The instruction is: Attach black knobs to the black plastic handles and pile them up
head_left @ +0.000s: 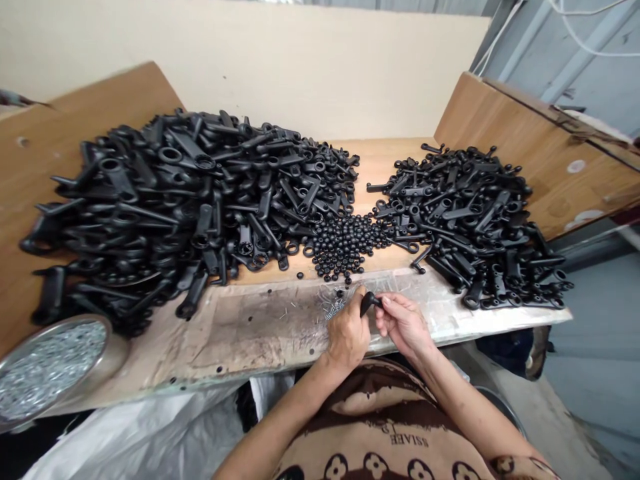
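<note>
My left hand [349, 333] is closed around a black plastic crank handle [369, 303], held just above the front of the table. The fingers of my right hand [403, 321] pinch the knob end of this handle; whether a separate small piece sits between them is hidden. Small metal pins [331, 303] lie scattered beside my left hand. Just beyond both hands spreads a heap of small round black caps [350, 240].
A big pile of black crank handles [215, 187] fills the left side, with a smaller pile of black handles [460, 207] at right. At front left stands a metal bowl [113, 347] full of metal pins. Wooden boards [520, 133] wall the table.
</note>
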`<state>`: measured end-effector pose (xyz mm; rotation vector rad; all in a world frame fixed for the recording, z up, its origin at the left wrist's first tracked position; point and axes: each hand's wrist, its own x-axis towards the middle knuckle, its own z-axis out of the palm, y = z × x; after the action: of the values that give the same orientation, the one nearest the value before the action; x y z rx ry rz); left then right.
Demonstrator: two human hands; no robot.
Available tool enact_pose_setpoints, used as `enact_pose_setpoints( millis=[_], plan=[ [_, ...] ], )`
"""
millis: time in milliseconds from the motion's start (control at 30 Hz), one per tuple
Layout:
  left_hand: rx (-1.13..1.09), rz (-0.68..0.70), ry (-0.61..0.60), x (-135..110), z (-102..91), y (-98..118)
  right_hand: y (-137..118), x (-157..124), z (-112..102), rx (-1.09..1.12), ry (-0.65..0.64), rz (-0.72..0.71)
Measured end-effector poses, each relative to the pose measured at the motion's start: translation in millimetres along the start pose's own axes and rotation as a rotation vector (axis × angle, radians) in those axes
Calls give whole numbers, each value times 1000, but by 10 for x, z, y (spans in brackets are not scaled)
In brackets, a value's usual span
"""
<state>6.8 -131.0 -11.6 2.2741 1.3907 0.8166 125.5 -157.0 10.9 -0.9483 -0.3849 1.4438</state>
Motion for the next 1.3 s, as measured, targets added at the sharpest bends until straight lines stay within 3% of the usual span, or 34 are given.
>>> enact_pose_setpoints(
  millis=[167,400,467,600,667,767,833,933,1000,1167,1233,1300],
  plan=[
    [131,122,65,-21,29,-62,-24,-32,9,-7,48,19],
    [248,237,85,0,20,-70,-109,-88,14,57,56,198],
    [230,235,77,2,23,-61,-92,-113,31,-2,87,141],
    [194,210,15,-1,32,-66,-36,-123,65,-204,213,-129],
    [231,222,-10,4,45,-81,-36,-89,47,-195,228,-51],
    [244,303,0,52,87,-66,-134,-40,-55,-129,135,134],
    [144,408,6,102,103,-6,-283,-71,-159,-175,57,77],
    [-49,487,-8,148,38,95,-622,-256,-351,-400,53,-197],
    [-141,429,24,149,-71,92,-903,-405,-527,-630,186,-428],
    [-253,162,162,80,-358,-170,-1588,-437,-1166,-1306,749,-958],
    [-247,82,159,43,-402,-259,-1783,-289,-1411,-1542,886,-1011],
    [-232,34,141,9,-403,-294,-1913,-105,-1598,-1745,986,-973]
  ],
)
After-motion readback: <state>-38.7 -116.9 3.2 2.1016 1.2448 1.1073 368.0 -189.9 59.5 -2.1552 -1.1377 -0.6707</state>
